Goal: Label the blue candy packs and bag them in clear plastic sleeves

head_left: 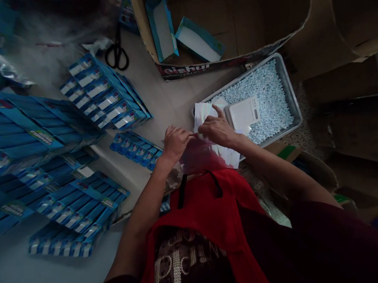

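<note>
My left hand (176, 142) is closed, its thumb and fingertips pinched together at the edge of a glossy, see-through plastic sheet (202, 153). Just across from it, my right hand (218, 129) pinches at the same sheet with its index finger raised. What lies exactly between the fingertips is too small to make out. The sheet looks reddish over my red apron, with shiny white parts. Beyond my right hand stands a metal tray (295, 105) of small pale blue pellets (268, 88). A white square device (244, 113) with a label rests on the pellets.
Stacks of blue cartons (105, 91) stand on the table at left, with a row of small blue boxes (136, 150) nearer me. Black scissors (117, 57) lie behind. A large cardboard box (233, 14) holding blue cartons (200, 39) is at the back.
</note>
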### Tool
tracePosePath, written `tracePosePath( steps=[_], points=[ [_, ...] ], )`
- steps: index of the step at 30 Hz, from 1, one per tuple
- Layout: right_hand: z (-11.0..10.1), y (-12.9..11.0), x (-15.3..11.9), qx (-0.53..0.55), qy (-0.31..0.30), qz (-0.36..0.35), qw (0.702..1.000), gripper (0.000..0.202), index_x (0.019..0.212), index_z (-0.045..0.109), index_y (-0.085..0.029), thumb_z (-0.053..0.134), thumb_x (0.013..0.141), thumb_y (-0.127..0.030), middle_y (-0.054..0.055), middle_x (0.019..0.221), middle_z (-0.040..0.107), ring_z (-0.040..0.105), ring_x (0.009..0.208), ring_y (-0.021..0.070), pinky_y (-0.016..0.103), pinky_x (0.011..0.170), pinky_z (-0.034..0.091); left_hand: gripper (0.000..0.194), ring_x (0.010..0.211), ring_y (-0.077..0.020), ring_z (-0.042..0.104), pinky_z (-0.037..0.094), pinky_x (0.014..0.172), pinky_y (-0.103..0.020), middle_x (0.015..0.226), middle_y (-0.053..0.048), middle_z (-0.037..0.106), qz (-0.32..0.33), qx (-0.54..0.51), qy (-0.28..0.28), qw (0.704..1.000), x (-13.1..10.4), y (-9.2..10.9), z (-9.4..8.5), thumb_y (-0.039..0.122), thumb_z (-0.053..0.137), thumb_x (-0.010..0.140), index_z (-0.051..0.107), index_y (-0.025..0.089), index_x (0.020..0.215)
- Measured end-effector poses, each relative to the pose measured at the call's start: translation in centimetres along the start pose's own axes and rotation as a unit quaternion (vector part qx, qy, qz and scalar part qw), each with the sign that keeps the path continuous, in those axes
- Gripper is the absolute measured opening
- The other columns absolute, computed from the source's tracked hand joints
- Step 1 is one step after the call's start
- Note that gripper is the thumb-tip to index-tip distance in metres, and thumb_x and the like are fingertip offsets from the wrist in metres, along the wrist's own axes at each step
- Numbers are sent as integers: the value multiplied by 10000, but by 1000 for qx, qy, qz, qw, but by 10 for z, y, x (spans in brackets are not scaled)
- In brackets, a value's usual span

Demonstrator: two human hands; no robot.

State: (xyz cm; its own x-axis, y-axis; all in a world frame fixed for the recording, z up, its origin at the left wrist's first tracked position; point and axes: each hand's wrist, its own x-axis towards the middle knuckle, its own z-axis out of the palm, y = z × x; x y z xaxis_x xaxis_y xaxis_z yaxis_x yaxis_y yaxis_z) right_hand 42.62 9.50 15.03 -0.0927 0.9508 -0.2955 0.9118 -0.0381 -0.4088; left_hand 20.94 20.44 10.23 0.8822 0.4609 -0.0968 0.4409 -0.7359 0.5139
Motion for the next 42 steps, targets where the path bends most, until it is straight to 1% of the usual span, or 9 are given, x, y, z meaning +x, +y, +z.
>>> tracePosePath(
  steps=[3,8,14,19,26,31,35,38,42],
  points=[
    [-2,4,6,4,-39,17,999,252,1050,839,-260,604,1036,-168,40,927,809,709,1078,265,721,1328,94,234,972,-298,733,498,1016,-470,942,-100,813,-14,5,-24,1000,-7,-8,-1,384,682,1068,816,257,924],
    [4,-13,20,-6,-9,-57,998,252,1097,821,-257,575,1075,-205,18,920,782,678,1056,255,695,1351,21,286,864,-278,736,481,782,-391,877,-98,795,-38,-14,-71,997,-2,-20,-7,348,673,1069,786,243,829],
    [14,-9,32,23,-34,0,999,251,1065,805,-242,557,1064,-201,-5,826,755,691,900,205,626,1322,119,160,1011,-294,769,530,918,-393,1060,-100,846,-64,-60,3,996,-11,-26,-21,306,814,982,830,235,1125],
    [4,-3,35,14,-64,14,998,243,1036,809,-245,581,1015,-164,7,811,755,704,908,225,638,1304,129,114,970,-253,776,557,898,-358,989,-73,845,-81,-123,54,988,-25,-31,-14,313,765,1023,862,252,1021],
    [15,-29,49,9,26,-52,998,252,1069,797,-230,545,1065,-237,20,917,785,690,987,252,648,1341,60,118,902,-230,805,579,814,-322,990,-44,877,-173,-239,40,955,-19,-39,-5,281,777,995,895,280,995],
    [29,-27,60,16,16,-3,1000,217,1051,777,-219,566,1068,-263,21,916,800,720,928,240,600,1306,134,147,1003,-269,825,598,917,-363,1066,-75,884,-158,-165,92,969,-34,-45,-8,360,779,1008,890,268,1037],
    [26,-22,65,18,-27,-7,999,202,1111,759,-207,572,1069,-272,47,977,825,753,937,248,544,1280,194,198,959,-269,825,586,875,-350,1032,-102,878,-147,-149,76,975,-42,-51,-7,351,717,1048,876,237,1015],
    [18,-20,70,47,-65,-26,996,219,1154,739,-204,536,1086,-248,70,1048,844,763,970,254,480,1235,271,158,934,-250,820,586,867,-332,1016,-83,877,-177,-224,98,953,-38,-53,-10,319,737,1020,875,240,1013],
    [8,-17,78,60,-75,-46,994,263,1128,734,-212,473,1097,-216,70,1048,852,738,953,248,461,1203,282,143,758,-185,753,571,751,-273,820,-18,813,-276,-344,168,882,-33,-48,-12,308,808,924,838,218,1031]
  ],
)
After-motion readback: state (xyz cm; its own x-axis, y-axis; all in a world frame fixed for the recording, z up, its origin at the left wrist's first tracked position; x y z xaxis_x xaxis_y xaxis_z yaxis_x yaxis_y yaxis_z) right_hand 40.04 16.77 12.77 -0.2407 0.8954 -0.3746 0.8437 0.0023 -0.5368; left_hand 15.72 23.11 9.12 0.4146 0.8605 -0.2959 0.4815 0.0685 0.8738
